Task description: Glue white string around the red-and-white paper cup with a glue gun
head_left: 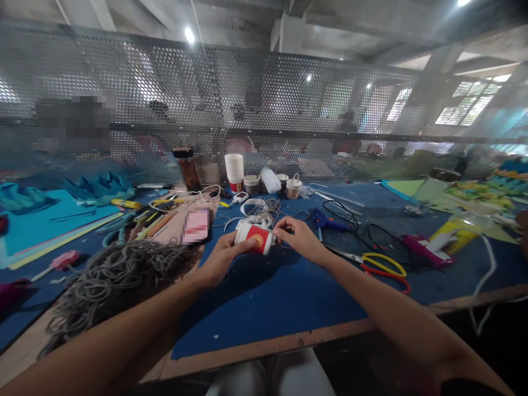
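Observation:
My left hand (226, 254) is wrapped round a small white paper cup (259, 240) with a red label and a gold emblem. The cup lies tilted on its side above the blue mat. At the cup's right end, the thumb and fingers of my right hand (295, 235) are pinched together; what sits between them is too small to make out. Just behind the cup lies a tangle of thin grey cord (270, 209) with a white strip. To the left, a phone (196, 225) rests near a big heap of grey cord (119, 275).
A stack of paper cups (235, 168), several small tubs and a dark jar (186, 168) stand along the perforated screen. On the right are scissors (383, 264), a blue glue gun (330, 220) and a magenta glue gun (431, 250) with cables. Coloured paper (58, 220) lies left.

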`<state>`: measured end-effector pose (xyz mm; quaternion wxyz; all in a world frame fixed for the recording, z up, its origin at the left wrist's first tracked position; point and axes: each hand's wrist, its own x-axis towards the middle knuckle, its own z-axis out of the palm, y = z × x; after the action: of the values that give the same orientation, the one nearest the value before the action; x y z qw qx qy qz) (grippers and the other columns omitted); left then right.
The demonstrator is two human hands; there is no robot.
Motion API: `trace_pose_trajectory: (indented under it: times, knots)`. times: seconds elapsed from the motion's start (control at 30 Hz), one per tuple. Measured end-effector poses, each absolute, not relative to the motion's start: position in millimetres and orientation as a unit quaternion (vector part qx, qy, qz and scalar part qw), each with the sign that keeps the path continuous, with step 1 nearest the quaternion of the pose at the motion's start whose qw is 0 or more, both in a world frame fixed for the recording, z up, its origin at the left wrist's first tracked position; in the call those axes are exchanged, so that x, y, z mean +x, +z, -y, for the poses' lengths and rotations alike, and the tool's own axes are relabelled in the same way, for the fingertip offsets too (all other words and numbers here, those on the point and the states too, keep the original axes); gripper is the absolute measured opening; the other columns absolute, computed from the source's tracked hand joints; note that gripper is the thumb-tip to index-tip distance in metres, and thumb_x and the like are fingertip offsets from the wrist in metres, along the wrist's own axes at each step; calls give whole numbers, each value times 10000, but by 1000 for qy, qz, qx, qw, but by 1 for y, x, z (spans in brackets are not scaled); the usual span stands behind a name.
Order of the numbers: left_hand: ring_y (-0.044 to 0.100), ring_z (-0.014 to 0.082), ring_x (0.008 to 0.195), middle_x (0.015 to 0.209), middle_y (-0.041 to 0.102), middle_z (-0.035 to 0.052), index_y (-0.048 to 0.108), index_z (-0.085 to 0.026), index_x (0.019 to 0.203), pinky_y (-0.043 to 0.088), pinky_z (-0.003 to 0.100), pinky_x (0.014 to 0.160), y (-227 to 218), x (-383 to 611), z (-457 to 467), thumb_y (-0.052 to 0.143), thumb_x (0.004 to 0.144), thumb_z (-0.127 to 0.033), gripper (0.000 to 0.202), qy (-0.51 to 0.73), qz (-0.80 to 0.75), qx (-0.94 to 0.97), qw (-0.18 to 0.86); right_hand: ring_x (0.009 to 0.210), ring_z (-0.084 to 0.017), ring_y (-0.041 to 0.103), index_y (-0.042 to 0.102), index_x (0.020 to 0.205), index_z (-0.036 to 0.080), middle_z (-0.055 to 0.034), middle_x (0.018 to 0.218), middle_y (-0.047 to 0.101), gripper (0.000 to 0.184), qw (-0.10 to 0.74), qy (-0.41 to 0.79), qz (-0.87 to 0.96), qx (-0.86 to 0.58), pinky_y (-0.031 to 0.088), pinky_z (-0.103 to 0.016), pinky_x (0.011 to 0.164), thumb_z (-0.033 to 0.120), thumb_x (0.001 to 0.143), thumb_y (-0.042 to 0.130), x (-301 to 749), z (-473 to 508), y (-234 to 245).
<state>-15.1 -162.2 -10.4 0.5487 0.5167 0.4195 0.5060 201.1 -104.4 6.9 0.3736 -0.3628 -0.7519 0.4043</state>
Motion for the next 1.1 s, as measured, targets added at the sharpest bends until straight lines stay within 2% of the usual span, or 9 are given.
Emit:
trace_pose_trajectory:
  times: [0.13,0.23,0.37,0.43,0.6,0.77,0.87,0.97,1.1]
  knots:
    - [666,209,814,911,744,84,741,-130,976,523,319,804,-10,-14,162,778,762,-383,333,510,-415,501,563,696,-154,646,602,854,182,0,715,668,210,369,433,743,-352,492,-279,695,389,860,639,201,100,4]
    - [665,183,786,898,748,66,742,-144,963,522,300,792,-9,-15,160,786,762,-354,294,516,-405,472,589,726,-157,655,616,882,183,-7,725,677,253,378,452,736,-333,498,-288,740,430,914,572,202,99,3]
    - [664,167,808,968,749,68,738,-152,1011,512,291,809,-7,-18,157,773,786,-319,282,528,-382,452,610,781,-161,662,618,1033,181,-13,807,681,226,385,440,747,-317,499,-292,758,369,925,553,201,101,1]
    - [664,167,821,972,747,71,739,-150,1006,508,296,826,-7,-19,156,767,793,-306,266,530,-372,448,616,794,-162,653,609,1070,187,-11,839,676,225,389,394,765,-329,491,-286,742,315,885,609,201,103,-1]
    - [664,174,816,896,740,64,741,-137,923,510,287,809,-5,-16,160,778,775,-282,211,517,-364,439,638,820,-165,643,630,969,202,-21,884,689,99,403,269,804,-346,476,-300,778,244,888,591,201,105,-4]
    - [668,184,857,1043,737,99,727,-131,1062,517,287,809,-3,-16,159,750,804,-350,340,514,-353,424,657,867,-188,644,637,949,215,-22,867,700,97,424,103,846,-305,399,-407,1021,176,867,600,201,105,-6]
    - [670,175,827,1014,744,103,731,-120,1037,514,277,800,-4,-18,153,775,786,-334,333,506,-374,418,655,856,-182,657,631,995,220,-15,872,707,125,415,60,865,-276,331,-441,1103,178,893,571,199,107,-7]
    - [665,162,807,932,754,79,746,-125,954,504,263,813,-5,-22,148,807,752,-276,260,532,-387,425,622,984,-205,642,609,1103,211,-44,988,702,227,403,27,872,-277,352,-429,1087,169,886,557,199,108,-3]
    - [662,166,872,954,753,68,753,-144,955,494,261,831,-4,-27,145,794,770,-263,224,571,-376,442,580,1181,-246,551,590,1184,197,-95,1196,650,287,360,-68,870,-331,348,-418,1073,192,909,508,214,103,15]
